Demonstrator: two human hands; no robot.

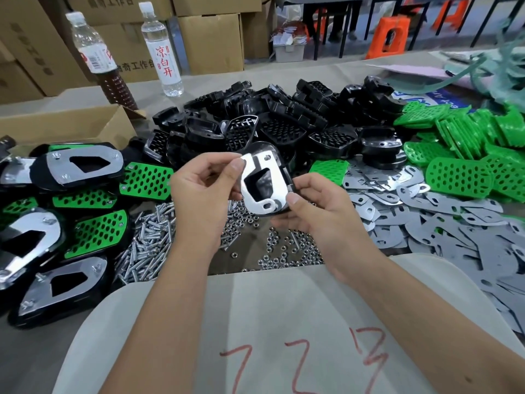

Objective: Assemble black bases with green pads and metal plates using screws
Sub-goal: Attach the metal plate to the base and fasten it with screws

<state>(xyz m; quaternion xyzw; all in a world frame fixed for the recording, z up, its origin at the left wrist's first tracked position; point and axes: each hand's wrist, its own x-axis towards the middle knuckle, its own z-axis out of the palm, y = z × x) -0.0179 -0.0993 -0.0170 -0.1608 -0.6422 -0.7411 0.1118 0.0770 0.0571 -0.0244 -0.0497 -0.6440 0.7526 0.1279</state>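
Frame centre: left hand (203, 177) and right hand (315, 207) pinch metal plate (262, 182) against black base (279, 163). Align plate holes squarely before reaching for screws (147, 245), lower left.

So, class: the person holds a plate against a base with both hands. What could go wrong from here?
1. The shiny metal plate on the black plastic base is only pinched by the left hand and right hand; it may slip out of line.
2. A dropped plate could scatter the small loose nuts below.
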